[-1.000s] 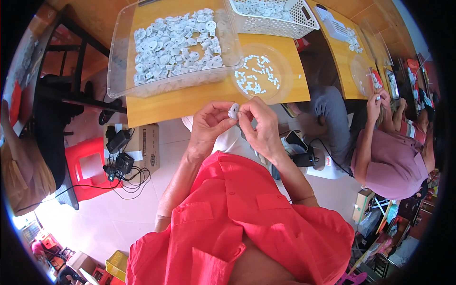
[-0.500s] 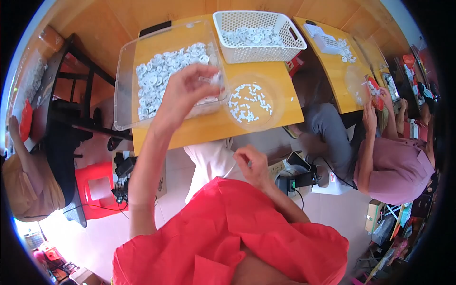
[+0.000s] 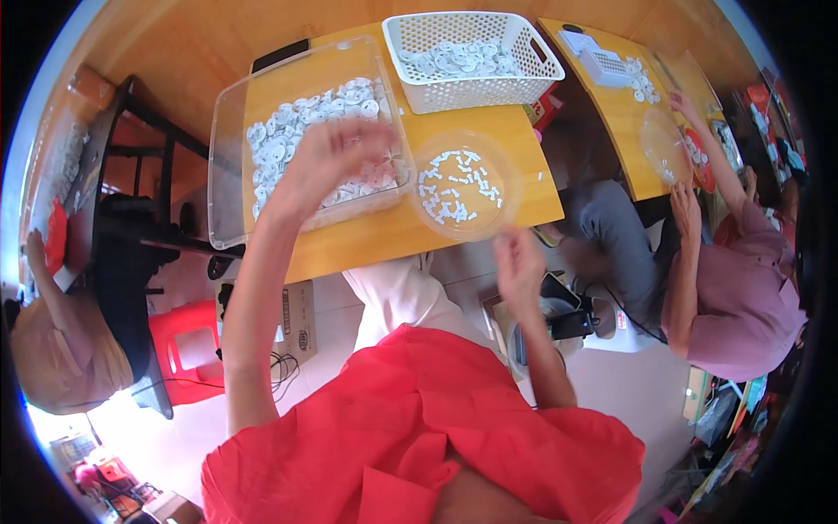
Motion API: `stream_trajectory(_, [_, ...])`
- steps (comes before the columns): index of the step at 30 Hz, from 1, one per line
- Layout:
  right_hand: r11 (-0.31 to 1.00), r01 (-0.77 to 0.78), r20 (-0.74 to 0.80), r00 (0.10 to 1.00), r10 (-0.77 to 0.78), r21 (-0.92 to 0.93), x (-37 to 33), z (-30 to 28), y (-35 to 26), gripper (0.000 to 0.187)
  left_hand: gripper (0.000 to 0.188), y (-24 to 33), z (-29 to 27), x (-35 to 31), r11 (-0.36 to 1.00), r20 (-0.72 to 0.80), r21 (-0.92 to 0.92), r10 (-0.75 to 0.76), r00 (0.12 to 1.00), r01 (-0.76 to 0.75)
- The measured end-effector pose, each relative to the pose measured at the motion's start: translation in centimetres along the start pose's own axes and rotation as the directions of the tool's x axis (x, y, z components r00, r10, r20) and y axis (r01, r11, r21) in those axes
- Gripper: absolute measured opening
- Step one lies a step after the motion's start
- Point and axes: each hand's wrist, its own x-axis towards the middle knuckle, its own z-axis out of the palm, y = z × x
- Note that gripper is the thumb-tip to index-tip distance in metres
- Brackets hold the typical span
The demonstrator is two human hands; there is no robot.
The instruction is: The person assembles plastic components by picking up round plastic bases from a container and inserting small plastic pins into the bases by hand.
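My left hand (image 3: pixel 345 155) is over the front right part of a clear plastic tub (image 3: pixel 229 188) of white round plastic parts (image 3: pixel 284 140). Motion smears its fingers, so whether it holds a part cannot be seen. My right hand (image 3: pixel 520 264) is raised just off the table's front edge, near a clear round bowl (image 3: pixel 509 210). Its fingers are curled closed, and anything in them is hidden. Small white stick-like pieces (image 3: pixel 452 210) lie scattered in the bowl.
A white perforated basket (image 3: pixel 476 94) of similar white parts stands at the back of the wooden table (image 3: pixel 349 253). At right, a co-worker (image 3: pixel 733 297) works at another table (image 3: pixel 624 157). Another person (image 3: pixel 74 358) sits at left by a red stool (image 3: pixel 188 354).
My right hand has risen forward and right, from near my lap towards the bowl. My left hand stays over the tub, its fingers now more blurred. The co-worker at right has stretched an arm forward.
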Motion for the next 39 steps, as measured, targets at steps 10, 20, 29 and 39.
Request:
stream_trajectory(10, [0.873,-0.488,0.551,0.731,0.403,0.01,11.4,-0.9,5.4,0.023,0.045,-12.2,9.7,-5.2,0.999,-0.112,0.021,-0.035,0.993,0.038])
stream_trajectory(20, [0.983,-0.172,0.051,0.984,0.168,0.065,10.2,-1.3,3.2,0.029,0.077,-16.1,13.5,-1.7,0.921,-0.388,0.354,0.303,0.87,-0.163])
stream_trajectory(29, [0.993,0.114,-0.138,0.984,-0.115,-0.018,9.9,0.3,4.6,0.038,0.099,-16.5,13.8,2.9,0.706,-0.336,0.706,0.407,0.85,-0.059])
stream_trajectory(39, [0.981,0.178,-0.178,0.97,-0.163,0.077,8.0,1.8,4.5,0.034,0.109,-16.4,14.8,3.5,0.577,-0.403,0.805,0.361,0.841,0.138])
